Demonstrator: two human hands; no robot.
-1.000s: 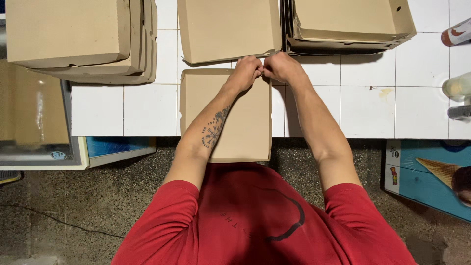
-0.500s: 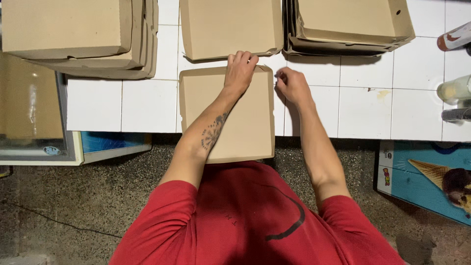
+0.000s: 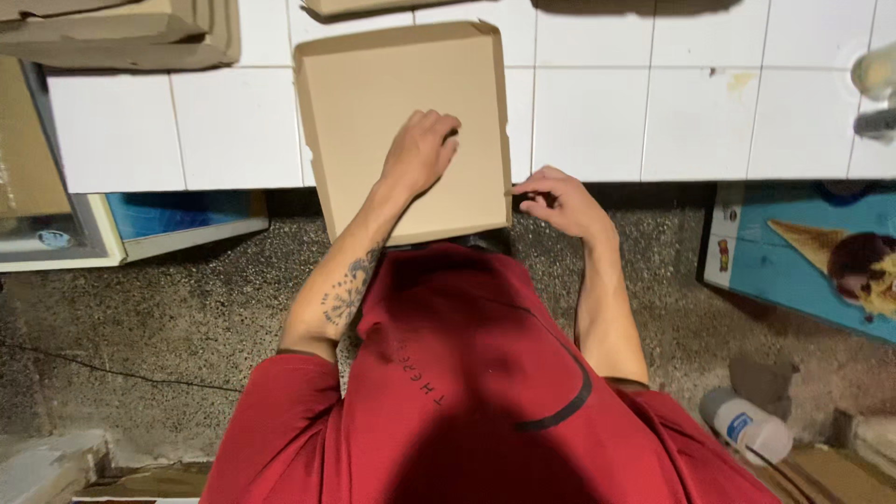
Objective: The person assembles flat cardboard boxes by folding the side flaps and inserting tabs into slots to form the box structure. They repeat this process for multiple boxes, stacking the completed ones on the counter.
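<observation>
1. Brown cardboard fills the upper middle of the frame: we see a flat, shallow box [image 3: 401,112] lying on the white tiled counter [image 3: 616,112], its near end jutting over the counter edge toward us.
2. Our left hand [image 3: 420,151] rests palm down on the box's inner face, right of its centre, with the fingers curled loosely and close together, pressing on the card.
3. Our right hand [image 3: 560,201] sits at the box's lower right corner, just beside the counter edge; thumb and forefinger pinch the box's right edge there, the other fingers bent.
4. A stack [image 3: 121,33] of more cardboard boxes lies on the counter in the upper left corner, well apart from both hands.
5. The edge of another box [image 3: 373,7] shows at the top, just beyond the box we hold.
6. Below the counter, at the right of the frame, a blue panel [image 3: 793,271] with an ice-cream picture leans by the speckled floor [image 3: 187,317].
7. A white bottle [image 3: 747,425] lies on the floor at lower right.
8. Our red shirt [image 3: 467,392] fills the lower middle.
</observation>
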